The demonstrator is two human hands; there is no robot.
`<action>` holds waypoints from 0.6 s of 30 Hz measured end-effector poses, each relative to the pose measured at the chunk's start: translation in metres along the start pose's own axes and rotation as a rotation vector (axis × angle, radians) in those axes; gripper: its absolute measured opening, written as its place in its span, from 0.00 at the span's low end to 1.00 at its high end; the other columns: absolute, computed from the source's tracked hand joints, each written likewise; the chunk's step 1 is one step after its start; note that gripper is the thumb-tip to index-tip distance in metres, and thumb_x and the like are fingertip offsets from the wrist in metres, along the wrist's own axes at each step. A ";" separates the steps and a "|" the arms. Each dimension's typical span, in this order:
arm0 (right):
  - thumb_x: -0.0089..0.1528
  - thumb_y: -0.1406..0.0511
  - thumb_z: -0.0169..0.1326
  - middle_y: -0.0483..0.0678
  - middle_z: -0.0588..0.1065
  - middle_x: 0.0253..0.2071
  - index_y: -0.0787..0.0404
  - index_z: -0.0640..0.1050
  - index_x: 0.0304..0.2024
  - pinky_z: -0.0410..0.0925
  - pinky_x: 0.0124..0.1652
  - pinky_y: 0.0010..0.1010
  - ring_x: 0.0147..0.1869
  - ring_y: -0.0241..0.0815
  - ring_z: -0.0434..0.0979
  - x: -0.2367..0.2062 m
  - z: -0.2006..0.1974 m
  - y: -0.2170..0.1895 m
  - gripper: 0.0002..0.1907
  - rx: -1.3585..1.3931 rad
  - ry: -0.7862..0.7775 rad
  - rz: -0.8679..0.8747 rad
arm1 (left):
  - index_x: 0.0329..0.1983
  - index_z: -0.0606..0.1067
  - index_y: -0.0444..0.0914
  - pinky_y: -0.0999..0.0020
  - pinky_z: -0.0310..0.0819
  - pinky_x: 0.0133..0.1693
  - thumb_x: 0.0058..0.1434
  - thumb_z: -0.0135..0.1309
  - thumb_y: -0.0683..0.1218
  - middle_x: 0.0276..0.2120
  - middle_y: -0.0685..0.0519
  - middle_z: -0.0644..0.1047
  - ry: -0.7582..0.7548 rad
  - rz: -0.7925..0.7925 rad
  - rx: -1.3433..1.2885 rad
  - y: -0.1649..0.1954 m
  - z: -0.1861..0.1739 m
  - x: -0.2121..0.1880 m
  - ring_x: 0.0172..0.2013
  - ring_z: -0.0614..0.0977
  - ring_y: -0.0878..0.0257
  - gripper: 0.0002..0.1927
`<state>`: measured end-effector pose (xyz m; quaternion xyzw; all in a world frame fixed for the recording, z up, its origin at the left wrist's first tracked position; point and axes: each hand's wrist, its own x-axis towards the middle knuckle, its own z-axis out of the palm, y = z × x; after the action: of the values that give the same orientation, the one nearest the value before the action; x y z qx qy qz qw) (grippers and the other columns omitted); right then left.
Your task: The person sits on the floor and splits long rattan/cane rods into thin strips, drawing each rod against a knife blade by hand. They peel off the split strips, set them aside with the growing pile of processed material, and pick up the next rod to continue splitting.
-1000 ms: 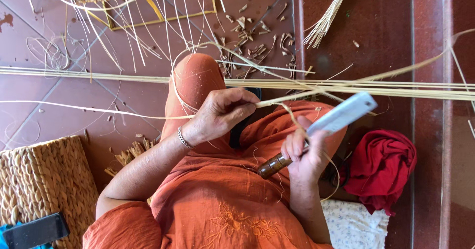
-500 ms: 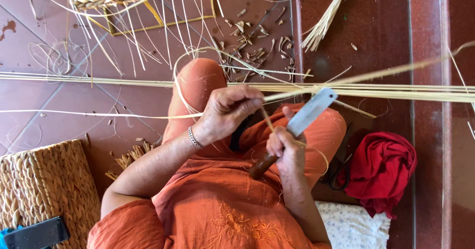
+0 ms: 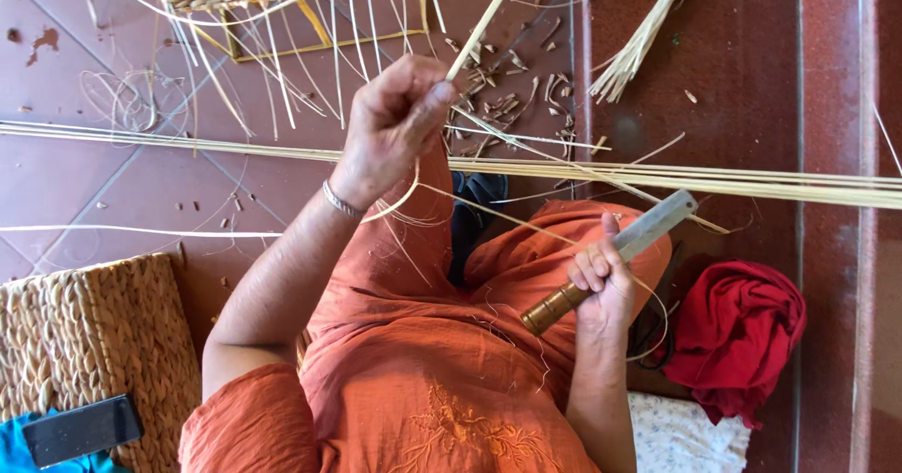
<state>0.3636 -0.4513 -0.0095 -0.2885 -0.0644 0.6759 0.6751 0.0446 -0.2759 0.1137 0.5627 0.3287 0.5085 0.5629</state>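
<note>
Left hand point(image 3: 395, 121): raised above the knee, grip pinched shut on a pale cane strip point(image 3: 484, 24) that slants up and away. Right hand point(image 3: 601, 280): grip clamped around the brown handle of a flat-bladed knife point(image 3: 620, 248) over the lap. The strip's lower end appears to trail beneath the left hand. Long canes point(image 3: 733, 182) lie across the tiled floor point(image 3: 113, 191).

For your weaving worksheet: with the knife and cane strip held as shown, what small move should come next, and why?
Probably bring the knife in the right hand up to the cane strip that the left hand pinches raised, since blade and strip are now apart.
</note>
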 end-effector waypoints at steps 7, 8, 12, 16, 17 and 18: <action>0.70 0.54 0.51 0.39 0.65 0.26 0.70 0.64 0.70 0.58 0.23 0.19 0.22 0.25 0.56 -0.015 0.027 0.017 0.34 0.359 -0.158 0.276 | 0.51 0.77 0.40 0.75 0.78 0.33 0.73 0.54 0.39 0.39 0.57 0.80 -0.231 0.014 0.021 -0.008 0.029 0.018 0.33 0.80 0.72 0.07; 0.73 0.56 0.49 0.39 0.65 0.26 0.70 0.64 0.70 0.57 0.22 0.19 0.21 0.24 0.56 -0.016 0.033 0.019 0.30 0.330 -0.157 0.296 | 0.50 0.78 0.40 0.74 0.83 0.37 0.71 0.55 0.37 0.42 0.57 0.81 -0.248 0.032 0.092 -0.008 0.035 0.020 0.38 0.82 0.70 0.07; 0.74 0.58 0.48 0.40 0.67 0.25 0.67 0.63 0.71 0.57 0.20 0.20 0.18 0.24 0.55 -0.011 0.060 0.041 0.28 0.244 -0.299 0.381 | 0.46 0.81 0.40 0.70 0.80 0.41 0.63 0.62 0.37 0.39 0.55 0.81 -0.315 0.180 0.314 -0.008 0.060 0.024 0.37 0.83 0.66 0.09; 0.71 0.59 0.51 0.42 0.68 0.23 0.66 0.68 0.66 0.58 0.19 0.21 0.16 0.27 0.56 -0.001 0.075 0.074 0.25 0.265 -0.336 0.434 | 0.46 0.81 0.40 0.67 0.81 0.41 0.59 0.65 0.38 0.38 0.54 0.80 -0.401 0.298 0.380 -0.007 0.085 0.023 0.38 0.82 0.64 0.12; 0.69 0.61 0.52 0.42 0.68 0.22 0.65 0.71 0.64 0.58 0.19 0.22 0.16 0.27 0.56 0.003 0.075 0.079 0.23 0.270 -0.344 0.435 | 0.46 0.80 0.40 0.67 0.81 0.43 0.59 0.66 0.38 0.38 0.54 0.80 -0.422 0.357 0.392 -0.007 0.091 0.024 0.39 0.82 0.63 0.13; 0.70 0.61 0.53 0.42 0.68 0.24 0.63 0.73 0.57 0.58 0.21 0.23 0.18 0.28 0.57 0.006 0.074 0.082 0.17 0.239 -0.332 0.411 | 0.48 0.79 0.39 0.66 0.80 0.41 0.59 0.66 0.39 0.38 0.54 0.80 -0.440 0.337 0.381 -0.006 0.096 0.022 0.38 0.82 0.62 0.14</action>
<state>0.2571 -0.4298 0.0110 -0.0992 -0.0342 0.8395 0.5332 0.1423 -0.2831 0.1267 0.8005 0.1909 0.3902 0.4129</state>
